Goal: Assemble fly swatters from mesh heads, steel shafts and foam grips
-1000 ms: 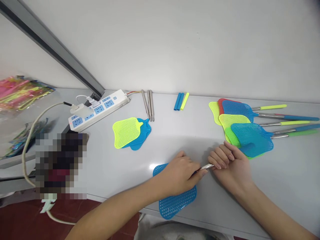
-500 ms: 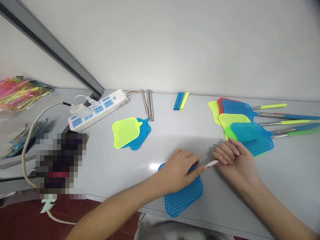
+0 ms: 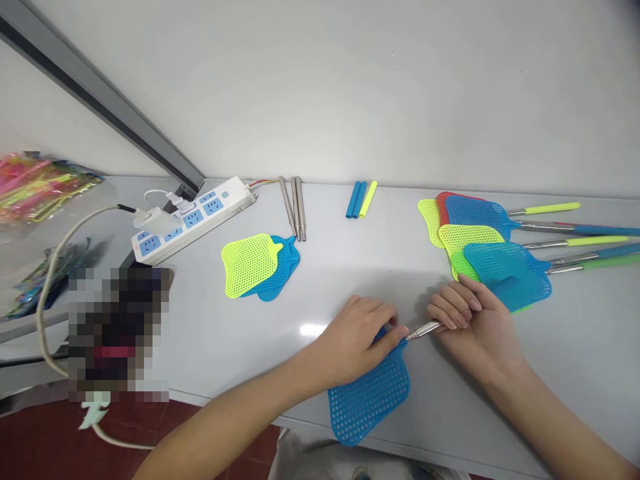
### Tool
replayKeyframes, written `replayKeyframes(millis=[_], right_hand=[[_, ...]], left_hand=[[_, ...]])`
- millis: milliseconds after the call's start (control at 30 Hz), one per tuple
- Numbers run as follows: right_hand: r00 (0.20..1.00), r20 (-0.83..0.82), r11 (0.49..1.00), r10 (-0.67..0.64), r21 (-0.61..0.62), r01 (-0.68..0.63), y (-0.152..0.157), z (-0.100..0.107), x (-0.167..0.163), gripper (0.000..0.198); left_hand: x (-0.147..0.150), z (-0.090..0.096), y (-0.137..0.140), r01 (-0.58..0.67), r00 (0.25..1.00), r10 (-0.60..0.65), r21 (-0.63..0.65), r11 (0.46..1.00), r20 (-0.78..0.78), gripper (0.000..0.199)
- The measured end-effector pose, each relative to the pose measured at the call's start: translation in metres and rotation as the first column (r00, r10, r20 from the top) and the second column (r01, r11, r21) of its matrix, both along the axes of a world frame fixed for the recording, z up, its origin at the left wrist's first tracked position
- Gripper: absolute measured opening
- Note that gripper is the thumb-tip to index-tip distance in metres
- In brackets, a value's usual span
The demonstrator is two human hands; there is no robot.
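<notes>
A blue perforated fly swatter head [image 3: 370,407] lies at the table's front edge, a metal rod [image 3: 423,331] meeting its neck. My left hand [image 3: 357,340] rests over the head's upper part, its thumb and fingers closed on the head near the neck. Wrapped around the rod is my right hand [image 3: 467,320], its fingers curled; the rod's far end is hidden in the fist. Just beyond this hand lies a pile of fly swatters with a blue one [image 3: 510,270] on top, their rods and coloured handles pointing right.
Loose yellow [image 3: 250,265] and blue swatter heads [image 3: 283,273] overlap left of centre. Behind them lie several metal rods [image 3: 299,210], then blue and yellow handle sleeves [image 3: 356,200]. A power strip [image 3: 195,220] with plugged-in cables stands left, near plastic bags [image 3: 45,183] and a blurred-out object [image 3: 117,333].
The blue swatter head has turned and shifted slightly toward the front edge under my left hand. More of its neck shows beside the rod. My right hand keeps its grip.
</notes>
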State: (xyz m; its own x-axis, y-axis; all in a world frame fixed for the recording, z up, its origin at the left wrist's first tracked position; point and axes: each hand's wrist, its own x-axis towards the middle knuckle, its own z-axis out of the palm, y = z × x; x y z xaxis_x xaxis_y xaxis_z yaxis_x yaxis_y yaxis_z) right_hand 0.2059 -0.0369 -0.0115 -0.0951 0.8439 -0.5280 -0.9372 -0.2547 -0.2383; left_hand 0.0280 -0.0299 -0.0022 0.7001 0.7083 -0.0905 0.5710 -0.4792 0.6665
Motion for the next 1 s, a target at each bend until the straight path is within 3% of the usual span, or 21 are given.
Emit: replayKeyframes(millis=[600, 900, 1000], right_hand=[[1.0, -0.027, 1.0, -0.014, -0.006, 0.014, 0.003, -0.001, 0.003, 0.039], [0.997, -0.014, 0.997, -0.079, -0.009, 0.079, 0.008, -0.001, 0.012, 0.037], [0.995, 0.005, 0.995, -0.097, -0.01, 0.097, 0.01, -0.002, 0.015, 0.038]], left_hand=[[0.0, 0.0, 0.003, 0.057, 0.997, -0.056, 0.001, 0.998, -0.046, 0.03], [-0.003, 0.002, 0.002, -0.103, 0.992, 0.107, -0.065, 0.993, 0.063, 0.026], [-0.002, 0.0, 0.0, -0.208, 0.966, 0.219, -0.09, 0.974, 0.136, 0.024]])
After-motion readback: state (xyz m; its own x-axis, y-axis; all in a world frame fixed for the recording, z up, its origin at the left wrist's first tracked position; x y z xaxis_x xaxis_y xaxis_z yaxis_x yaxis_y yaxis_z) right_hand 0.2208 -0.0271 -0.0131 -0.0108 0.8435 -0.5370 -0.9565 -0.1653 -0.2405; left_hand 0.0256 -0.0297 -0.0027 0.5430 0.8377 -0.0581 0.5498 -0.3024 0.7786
